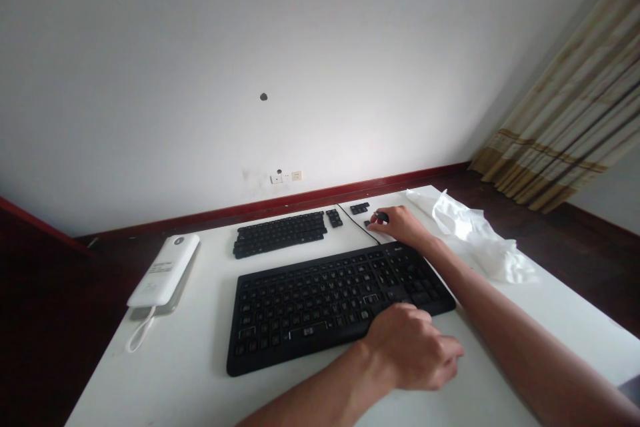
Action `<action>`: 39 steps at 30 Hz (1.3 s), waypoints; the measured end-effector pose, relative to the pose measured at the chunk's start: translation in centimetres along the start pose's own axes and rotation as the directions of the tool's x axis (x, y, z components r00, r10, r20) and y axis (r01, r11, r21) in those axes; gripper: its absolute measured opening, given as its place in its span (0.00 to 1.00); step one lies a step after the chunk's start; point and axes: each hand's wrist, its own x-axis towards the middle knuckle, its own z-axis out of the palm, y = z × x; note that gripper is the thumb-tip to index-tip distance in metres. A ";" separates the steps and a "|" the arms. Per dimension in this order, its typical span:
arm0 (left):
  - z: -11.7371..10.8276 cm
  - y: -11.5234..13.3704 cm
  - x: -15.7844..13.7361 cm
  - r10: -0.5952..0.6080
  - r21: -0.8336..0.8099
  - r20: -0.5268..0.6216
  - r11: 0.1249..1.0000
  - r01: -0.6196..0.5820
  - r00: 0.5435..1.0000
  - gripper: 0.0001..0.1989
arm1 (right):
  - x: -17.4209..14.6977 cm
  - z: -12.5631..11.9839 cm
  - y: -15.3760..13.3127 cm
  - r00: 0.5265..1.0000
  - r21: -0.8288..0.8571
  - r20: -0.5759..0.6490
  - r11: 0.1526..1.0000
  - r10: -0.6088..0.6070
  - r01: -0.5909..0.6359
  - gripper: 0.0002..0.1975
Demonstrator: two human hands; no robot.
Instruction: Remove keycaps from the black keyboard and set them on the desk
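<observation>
A black keyboard [305,307] lies on the white table, its key field showing bare key sockets in rows. My left hand [415,347] is curled closed over the keyboard's lower right front edge; whatever it holds, if anything, is hidden. Beyond the keyboard's far right corner, my right hand [397,223] pinches a small black keycap [381,217] just over the tabletop. Beside its fingers are loose black keycaps [360,208] in a small group. Another small block of keycaps [334,217] and a large block in rows [280,233] lie behind the keyboard.
A white power bank [165,270] with a short looped cable [141,332] rests on the table's left side. Crumpled white plastic [470,227] lies along the right edge. The keyboard's black cable [357,222] runs to the far table edge. Behind stand a wall [200,80] and a curtain [560,127].
</observation>
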 end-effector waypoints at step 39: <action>0.1 0.0 -0.1 0.002 0.027 -0.026 1.000 -0.002 1.000 0.07 | 1.0 -0.8 -1.1 0.929 -0.016 -0.371 1.000 0.014 -0.021 0.15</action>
